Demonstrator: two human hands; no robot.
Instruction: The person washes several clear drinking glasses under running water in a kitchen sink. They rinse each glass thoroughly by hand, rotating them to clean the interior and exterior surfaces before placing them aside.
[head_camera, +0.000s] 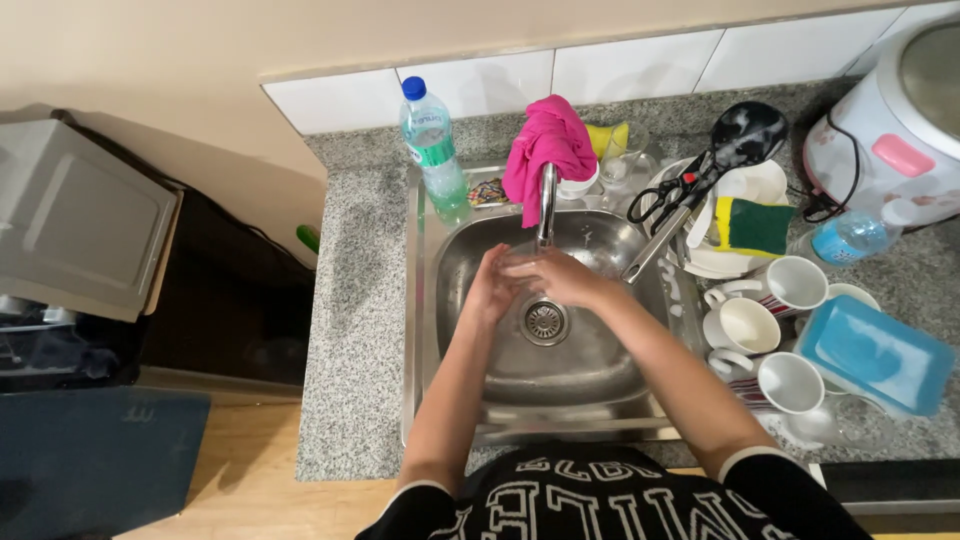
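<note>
left hand (492, 287) | right hand (560, 277) | open, fingers touching, holding nothing | tap (546, 205) directly above | sink (600, 370)

On your counter you have a plastic bottle (432, 145) left of a pink cloth (545, 150), scissors (665, 195), a green and yellow sponge (752, 225), three white mugs (765, 330), a blue lid (878, 355) and a rice cooker (900, 120).

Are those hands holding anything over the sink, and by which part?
Nothing shows in either hand. The left hand and right hand meet under the faucet, above the sink's drain.
</note>
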